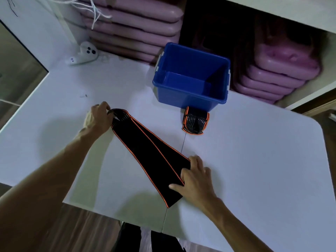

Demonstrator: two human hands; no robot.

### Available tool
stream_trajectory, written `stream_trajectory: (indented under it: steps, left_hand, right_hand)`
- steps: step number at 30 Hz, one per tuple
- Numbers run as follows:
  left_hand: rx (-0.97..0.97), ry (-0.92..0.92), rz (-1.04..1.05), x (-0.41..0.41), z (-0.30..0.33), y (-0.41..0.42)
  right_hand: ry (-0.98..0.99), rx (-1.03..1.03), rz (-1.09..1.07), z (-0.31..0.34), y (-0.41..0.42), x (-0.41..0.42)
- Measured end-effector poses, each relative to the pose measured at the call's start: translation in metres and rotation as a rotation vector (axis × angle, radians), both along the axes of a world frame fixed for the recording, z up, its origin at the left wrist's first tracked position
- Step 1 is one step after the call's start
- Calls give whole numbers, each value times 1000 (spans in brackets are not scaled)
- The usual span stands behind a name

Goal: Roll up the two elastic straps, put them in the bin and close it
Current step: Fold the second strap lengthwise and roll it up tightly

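Right hand (197, 180) presses flat, fingers spread, on the near end of the black strap (151, 153) by the table's (254, 160) front edge; left hand (99, 118) pinches its far end. Beyond, a rolled strap (195, 122) touches the open blue bin (190, 77).

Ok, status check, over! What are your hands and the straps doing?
Left hand pinching flat strap's far end, right hand pressing near end. Other strap rolled, beside open blue bin. Nothing blocking.
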State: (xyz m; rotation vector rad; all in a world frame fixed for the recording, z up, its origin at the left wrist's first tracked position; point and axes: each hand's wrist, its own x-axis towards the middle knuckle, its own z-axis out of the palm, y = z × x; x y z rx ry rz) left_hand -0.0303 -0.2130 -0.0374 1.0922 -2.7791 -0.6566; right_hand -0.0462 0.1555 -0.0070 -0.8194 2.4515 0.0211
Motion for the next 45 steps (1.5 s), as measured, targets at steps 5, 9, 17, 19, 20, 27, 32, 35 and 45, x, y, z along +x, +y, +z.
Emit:
stream_trajectory:
  steps: [5,9,17,19,20,27,32,35,45]
  left_hand:
    - [-33,14,-28,4,-2,-7]
    - [-64,25,-16,1,-2,-12]
    - [163,135,140,-23,-2,-26]
    - [500,292,273,-26,6,-24]
    - [638,392,320,-24,12,-18]
    - [430,373,222,48,0,128]
    - [529,450,293,35,-13,164]
    - [543,506,363,27,-14,154]
    - [707,514,399,30,-7,133]
  right_hand:
    - [-82,-242,-126,8,5,-20]
    - [-35,-274,-138,6,9,-39]
    - [-202,-486,-316,-23,6,-38]
    - [-194,-517,-308,-26,0,-31]
    - [-183,-527,-310,-27,-2,-28]
    - [-255,-628,-315,-22,-19,3]
    - [-206,-618,-236,-28,-36,-5]
    - [-296,-663,-263,-21,-64,-19]
    - [-478,-784,-294,-13,-95,-17]
